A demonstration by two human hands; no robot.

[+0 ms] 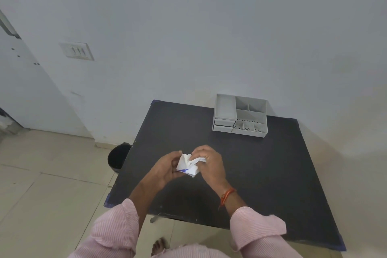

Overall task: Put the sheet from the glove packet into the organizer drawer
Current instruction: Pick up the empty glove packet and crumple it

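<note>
White crumpled sheet (196, 161) pinched in right hand (210, 165), fingers curled tight on it, pulling out of glove packet (187, 166), white w/ blue print, clamped by left hand (165, 170) at its 9 o'clock edge. Both held just above black table (272, 174), mid-front. Grey organizer (240, 116) well apart at 1 o'clock from hands, against wall; drawers (224, 124) on its left front look shut, so prob. need opening first. Right hand nearer to organizer. Sheet's long axis approx 10-to-4, hard to tell, too crumpled. Count: 1 sheet, 1 packet, 1 organizer, 2 drawers apparently, 2 hands. Black bin (118, 156) at 9 o'clock, on floor beside table.
</note>
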